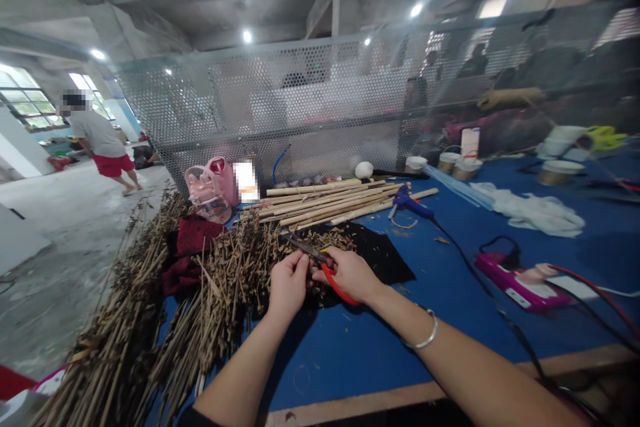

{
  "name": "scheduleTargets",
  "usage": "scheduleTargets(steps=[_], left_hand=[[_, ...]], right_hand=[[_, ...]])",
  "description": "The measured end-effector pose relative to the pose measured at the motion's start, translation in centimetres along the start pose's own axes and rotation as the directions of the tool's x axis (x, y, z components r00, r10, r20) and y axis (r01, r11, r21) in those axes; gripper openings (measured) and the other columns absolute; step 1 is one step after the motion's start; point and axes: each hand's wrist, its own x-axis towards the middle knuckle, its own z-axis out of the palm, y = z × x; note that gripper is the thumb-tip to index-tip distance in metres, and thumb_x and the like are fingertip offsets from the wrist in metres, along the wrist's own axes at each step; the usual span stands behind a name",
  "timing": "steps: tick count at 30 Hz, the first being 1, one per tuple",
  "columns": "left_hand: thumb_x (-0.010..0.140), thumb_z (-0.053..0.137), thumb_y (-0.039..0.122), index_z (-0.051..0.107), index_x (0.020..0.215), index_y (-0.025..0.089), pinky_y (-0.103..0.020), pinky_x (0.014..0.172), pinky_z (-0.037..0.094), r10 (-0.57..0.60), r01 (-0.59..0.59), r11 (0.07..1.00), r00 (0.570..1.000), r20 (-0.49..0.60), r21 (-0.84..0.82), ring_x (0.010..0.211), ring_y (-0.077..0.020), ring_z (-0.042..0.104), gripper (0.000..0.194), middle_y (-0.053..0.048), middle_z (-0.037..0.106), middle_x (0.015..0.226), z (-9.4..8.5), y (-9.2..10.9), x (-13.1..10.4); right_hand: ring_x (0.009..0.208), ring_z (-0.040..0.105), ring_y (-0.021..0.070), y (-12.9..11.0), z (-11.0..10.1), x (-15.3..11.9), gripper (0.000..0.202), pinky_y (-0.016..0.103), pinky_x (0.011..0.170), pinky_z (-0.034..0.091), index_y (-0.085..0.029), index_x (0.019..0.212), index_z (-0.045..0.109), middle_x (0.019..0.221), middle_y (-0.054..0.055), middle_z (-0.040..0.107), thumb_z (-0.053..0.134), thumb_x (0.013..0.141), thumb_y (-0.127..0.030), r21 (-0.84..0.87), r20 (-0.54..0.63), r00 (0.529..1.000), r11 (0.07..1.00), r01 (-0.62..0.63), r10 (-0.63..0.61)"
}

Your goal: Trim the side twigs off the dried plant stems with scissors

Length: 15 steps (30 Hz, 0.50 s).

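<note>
My right hand (353,273) is closed around red-handled scissors (340,288), whose dark blades (305,247) point up and to the left. Close beside it, my left hand (290,283) is pinched shut near the blades; whatever its fingertips hold is too small and hidden to name. Beneath and behind both hands, dried plant bits (333,238) are heaped on a black sheet (385,253). A thick bundle of dried stalks (220,293) lies just left of my left hand, with more dried stalks (115,320) farther left.
Thin wooden sticks (345,203) lie behind the pile, next to a blue glue gun (413,203). A purple power strip (520,283) with cords sits right on the blue table (360,360). Pink bag (210,187) and perforated screen (300,100) stand behind. A person (103,140) is at far left.
</note>
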Motion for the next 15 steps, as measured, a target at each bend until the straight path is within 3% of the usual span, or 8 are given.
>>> scheduleTargets(steps=[5,9,15], left_hand=[[0.073,0.052,0.042,0.063,0.077,0.013,-0.018,0.042,0.041,-0.005,0.006,1.0,0.999,-0.039,0.025,0.047,-0.0092,0.048,0.031,-0.001,0.056,0.059,-0.11,0.03,0.11],[0.071,0.055,0.041,0.064,0.087,0.013,-0.018,0.041,0.039,-0.007,0.006,1.0,0.997,-0.081,-0.01,0.049,-0.0104,0.051,0.033,-0.001,0.058,0.059,-0.1,-0.05,0.17],[0.071,0.056,0.039,0.066,0.079,0.013,-0.017,0.042,0.036,0.057,-0.05,0.996,0.992,-0.111,0.068,0.049,-0.0092,0.049,0.028,0.0,0.059,0.06,-0.37,0.05,0.2]], right_hand=[[0.052,0.049,0.0114,0.23,-0.24,0.19,0.034,0.021,0.049,0.028,-0.02,0.07,0.05,0.062,0.0,0.056,0.054,0.071,-0.053,-0.01,0.01,1.0,1.0,0.004,-0.004],[0.058,0.052,0.0124,0.18,-0.62,0.01,0.033,0.021,0.052,0.03,-0.02,0.081,0.052,0.067,0.0,0.058,0.058,0.07,-0.05,-0.02,0.009,0.999,0.999,0.032,-0.032],[0.061,0.051,0.0128,-0.18,-0.68,-0.22,0.036,0.021,0.055,0.031,-0.02,0.084,0.049,0.074,0.001,0.057,0.062,0.066,-0.049,-0.033,-0.003,0.998,0.997,0.067,-0.067]])
